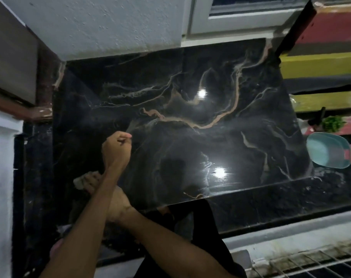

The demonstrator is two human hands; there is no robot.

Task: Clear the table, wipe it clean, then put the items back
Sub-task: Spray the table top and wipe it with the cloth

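Observation:
The black marble table top (190,117) with tan veins is bare and glossy, and two lights reflect in it. My arms are crossed near its left side. My right hand (94,184) reaches across from the right and presses a pale cloth (80,181) onto the table near the left edge; my left forearm partly hides it. My left hand (116,149) is above the cloth, curled into a fist over the table, with nothing visible in it.
A teal plastic basin (329,150) and some green herbs (333,123) lie off the table's right edge on a striped surface. A white wall (110,27) and a window frame (230,23) border the far side. A wire rack (311,263) is at the lower right.

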